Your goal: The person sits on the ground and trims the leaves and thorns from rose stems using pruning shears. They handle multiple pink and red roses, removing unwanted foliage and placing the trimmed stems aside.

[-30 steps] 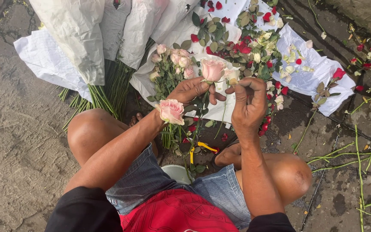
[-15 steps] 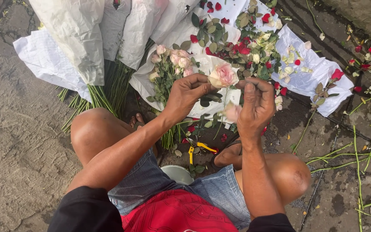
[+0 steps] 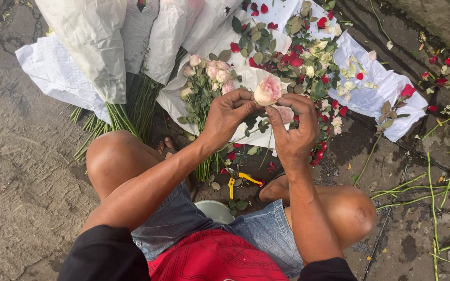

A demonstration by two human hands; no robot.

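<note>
A pale pink rose [image 3: 268, 90] sits between my two hands, held up in front of my knees. My left hand [image 3: 228, 115] pinches it from the left, fingertips at the base of the bloom. My right hand [image 3: 294, 131] closes around the stem and a second pink bloom [image 3: 286, 114] just under it. Below the hands lie pink roses [image 3: 210, 73] on white paper [image 3: 180, 93]. Red and cream blooms [image 3: 308, 65] are spread beyond my right hand.
Yellow-handled clippers [image 3: 238, 181] lie on the ground between my feet, next to a white bowl [image 3: 215, 209]. White-wrapped bunches [image 3: 97, 47] with green stems [image 3: 131, 112] stand at the left. Cut stems [image 3: 417, 187] and petals litter the wet pavement at the right.
Both hands have drawn together and risen slightly. The rose that lay against my left wrist a second ago is gone from there; one pink bloom is now pinched between the fingertips of both hands.
</note>
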